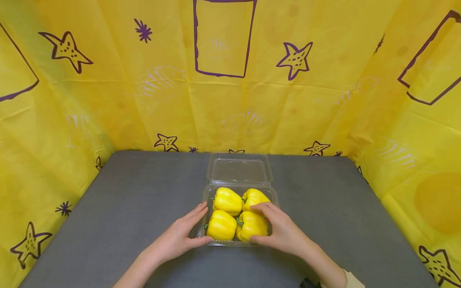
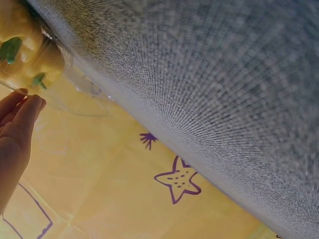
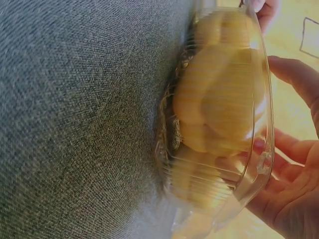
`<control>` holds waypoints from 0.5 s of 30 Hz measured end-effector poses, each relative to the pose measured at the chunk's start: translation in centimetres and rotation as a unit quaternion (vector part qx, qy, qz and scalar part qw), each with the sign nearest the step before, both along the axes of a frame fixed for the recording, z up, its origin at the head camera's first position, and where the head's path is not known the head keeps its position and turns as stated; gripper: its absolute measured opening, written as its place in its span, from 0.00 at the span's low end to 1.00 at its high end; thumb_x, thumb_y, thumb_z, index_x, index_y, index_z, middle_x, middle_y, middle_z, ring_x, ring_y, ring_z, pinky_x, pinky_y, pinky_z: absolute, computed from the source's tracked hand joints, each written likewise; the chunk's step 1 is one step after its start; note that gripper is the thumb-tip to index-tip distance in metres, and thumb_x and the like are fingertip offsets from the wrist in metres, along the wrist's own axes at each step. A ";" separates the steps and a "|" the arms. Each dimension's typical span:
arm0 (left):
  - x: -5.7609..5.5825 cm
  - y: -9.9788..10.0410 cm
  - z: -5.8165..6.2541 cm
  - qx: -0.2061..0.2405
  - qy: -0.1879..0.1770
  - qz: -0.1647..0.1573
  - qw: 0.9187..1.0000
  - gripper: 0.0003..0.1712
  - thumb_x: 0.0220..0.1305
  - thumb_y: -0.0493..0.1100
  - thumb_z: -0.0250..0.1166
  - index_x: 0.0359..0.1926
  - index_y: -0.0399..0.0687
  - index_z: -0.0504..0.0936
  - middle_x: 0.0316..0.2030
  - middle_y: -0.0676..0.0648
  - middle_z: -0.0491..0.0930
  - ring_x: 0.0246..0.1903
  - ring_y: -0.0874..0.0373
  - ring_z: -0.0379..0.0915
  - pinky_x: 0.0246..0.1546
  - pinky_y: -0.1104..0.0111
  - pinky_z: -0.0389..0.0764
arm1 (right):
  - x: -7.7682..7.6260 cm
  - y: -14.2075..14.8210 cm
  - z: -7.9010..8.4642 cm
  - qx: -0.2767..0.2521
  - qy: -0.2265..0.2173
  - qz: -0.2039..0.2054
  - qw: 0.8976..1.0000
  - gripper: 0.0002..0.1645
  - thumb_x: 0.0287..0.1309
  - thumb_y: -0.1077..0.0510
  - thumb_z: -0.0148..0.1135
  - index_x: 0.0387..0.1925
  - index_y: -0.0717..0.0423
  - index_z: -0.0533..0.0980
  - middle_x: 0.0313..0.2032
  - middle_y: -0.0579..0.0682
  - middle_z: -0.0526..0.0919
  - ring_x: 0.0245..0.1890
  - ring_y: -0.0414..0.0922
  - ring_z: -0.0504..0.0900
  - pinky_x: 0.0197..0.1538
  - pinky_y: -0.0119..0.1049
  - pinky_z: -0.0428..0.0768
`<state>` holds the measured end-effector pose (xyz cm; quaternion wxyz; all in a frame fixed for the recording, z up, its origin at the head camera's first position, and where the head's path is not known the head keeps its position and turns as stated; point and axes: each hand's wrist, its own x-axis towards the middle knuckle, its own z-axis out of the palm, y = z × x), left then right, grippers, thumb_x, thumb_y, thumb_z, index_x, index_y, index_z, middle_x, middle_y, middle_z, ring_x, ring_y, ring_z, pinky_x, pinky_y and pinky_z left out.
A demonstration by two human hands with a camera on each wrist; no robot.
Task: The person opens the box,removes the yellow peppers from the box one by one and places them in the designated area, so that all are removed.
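A clear plastic clamshell container (image 1: 239, 243) sits on the table with its lid (image 1: 239, 169) laid open behind it. Several yellow bell peppers with green stems fill the base: back left (image 1: 227, 201), back right (image 1: 254, 197), front left (image 1: 221, 226), front right (image 1: 253, 225). My left hand (image 1: 180, 236) touches the container's left side with fairly straight fingers, its thumb at the front left corner. My right hand (image 1: 284, 230) curls round the front right pepper, fingers over its far side and thumb at its near side. In the right wrist view the peppers (image 3: 219, 94) show through the container wall.
A dark grey cloth surface (image 1: 144, 192) covers the table. Yellow fabric (image 1: 162, 112) printed with purple stars and fish hangs at the back and both sides. A light sleeve (image 1: 351, 280) shows at my right wrist.
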<state>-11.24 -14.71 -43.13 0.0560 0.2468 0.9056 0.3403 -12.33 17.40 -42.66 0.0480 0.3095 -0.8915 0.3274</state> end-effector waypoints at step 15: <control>0.0 0.0 0.0 0.001 -0.013 0.001 1.000 0.51 0.56 0.64 0.68 0.71 0.39 0.64 0.73 0.44 0.57 0.70 0.46 0.56 0.63 0.47 0.64 | 0.1 -0.9 -0.4 0.025 0.021 -0.007 0.999 0.39 0.41 0.43 0.79 0.56 0.47 0.74 0.51 0.39 0.73 0.52 0.39 0.70 0.51 0.40 0.77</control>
